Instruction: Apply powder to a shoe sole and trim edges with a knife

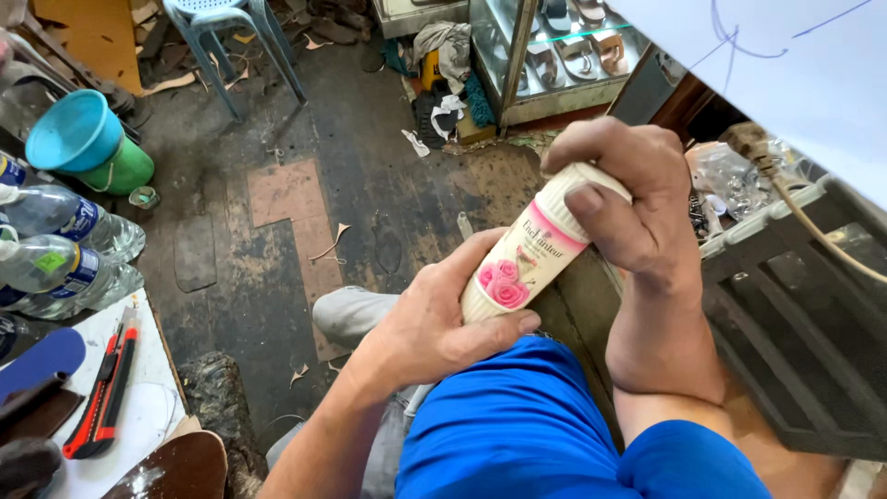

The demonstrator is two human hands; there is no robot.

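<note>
Risk of spilled powder: left hand point(434, 323) wrapped around cream bottle point(531, 248) base, right hand point(628, 199) gripping its cap, tilted over blue shorts point(517, 425).

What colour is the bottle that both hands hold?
Cream bottle with a pink band and pink roses, seen in the head view.

A red-and-black utility knife point(103, 393) lies on the white board point(139, 416) at the lower left. Clear plastic water bottles point(65, 242) lie along the left edge. A turquoise funnel point(72, 129) rests on a green tub point(125, 168). A glass display case point(554, 55) stands on the dark floor point(240, 277) at the top edge, a plastic chair point(236, 37) well apart from it.
</note>
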